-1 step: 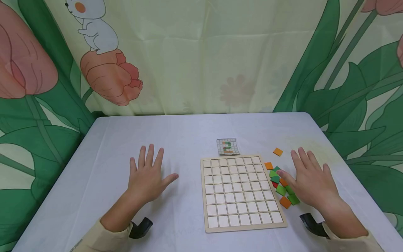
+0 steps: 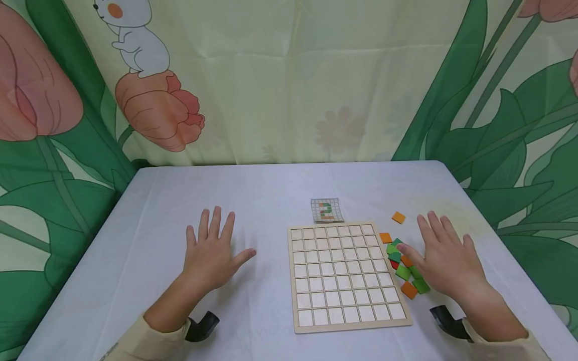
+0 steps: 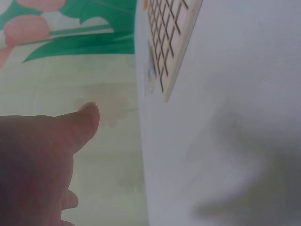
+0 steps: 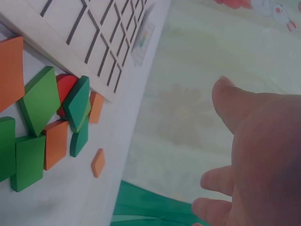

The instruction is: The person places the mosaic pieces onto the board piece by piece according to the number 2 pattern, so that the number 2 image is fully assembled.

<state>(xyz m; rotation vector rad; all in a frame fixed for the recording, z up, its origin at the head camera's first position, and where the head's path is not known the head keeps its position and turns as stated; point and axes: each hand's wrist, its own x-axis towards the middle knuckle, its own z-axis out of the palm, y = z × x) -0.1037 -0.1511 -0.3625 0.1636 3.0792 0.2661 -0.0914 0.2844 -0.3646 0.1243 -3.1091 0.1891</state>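
A wooden grid board (image 2: 295, 281) with square cells lies on the table right of centre, its cells showing white. Against its right edge lies a loose pile of flat square tiles in orange, light green and dark green, among them a green tile (image 2: 421, 286) and a partly covered red piece (image 4: 66, 87). My right hand (image 2: 451, 260) hovers beside the pile, fingers spread and holding nothing; it hides part of the pile in the head view. My left hand (image 2: 209, 258) is held above the table left of the board, fingers straight and apart, with nothing in it.
Behind the board lies a small card (image 2: 327, 210) printed with a grid and a coloured figure. One orange tile (image 2: 398, 217) sits apart, beyond the pile. The table has a white cover (image 2: 253, 190), and a printed curtain (image 2: 289, 90) hangs behind it.
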